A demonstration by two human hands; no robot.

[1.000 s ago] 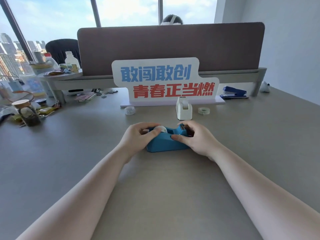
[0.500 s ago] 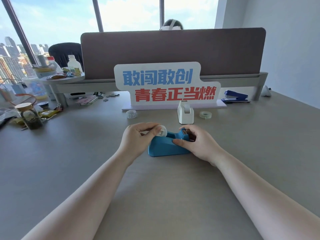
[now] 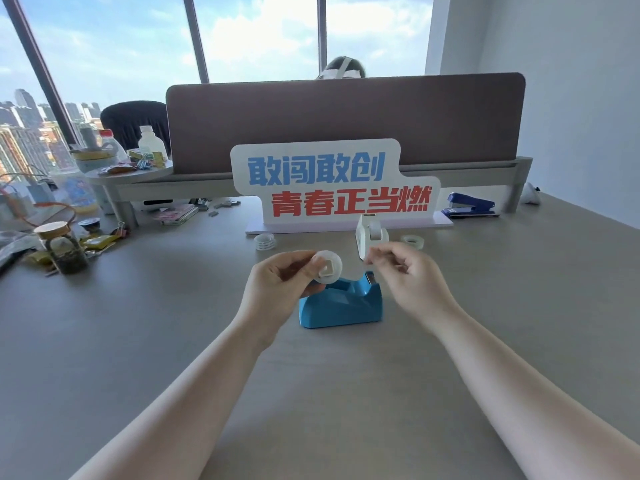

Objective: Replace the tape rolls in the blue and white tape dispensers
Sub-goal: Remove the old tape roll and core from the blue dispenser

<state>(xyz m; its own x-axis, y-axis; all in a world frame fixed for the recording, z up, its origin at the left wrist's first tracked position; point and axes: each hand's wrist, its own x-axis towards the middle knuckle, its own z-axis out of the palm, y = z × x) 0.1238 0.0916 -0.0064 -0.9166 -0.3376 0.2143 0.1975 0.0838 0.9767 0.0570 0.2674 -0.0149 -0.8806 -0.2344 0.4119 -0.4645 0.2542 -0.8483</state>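
The blue tape dispenser point(image 3: 341, 306) stands on the grey desk in front of me with its roll slot bare. My left hand point(image 3: 277, 289) holds a nearly clear tape roll on a white core point(image 3: 327, 266) just above the dispenser's left end. My right hand point(image 3: 405, 275) hovers above the dispenser's cutter end, thumb and forefinger pinched together close to the roll; I see no tape between them. The white tape dispenser point(image 3: 370, 235) stands behind, with a roll in it. A loose tape roll point(image 3: 265, 241) lies to its left and another loose roll point(image 3: 412, 241) to its right.
A white sign with blue and red characters point(image 3: 332, 188) stands behind the dispensers, before a brown partition point(image 3: 346, 123). A blue stapler point(image 3: 469, 204) lies at the back right. A cork-lidded jar point(image 3: 62, 247), clips and packets clutter the left side.
My left hand has lifted the tape roll up out of the blue dispenser. My right hand has let go of the dispenser's cutter end and risen beside the roll.
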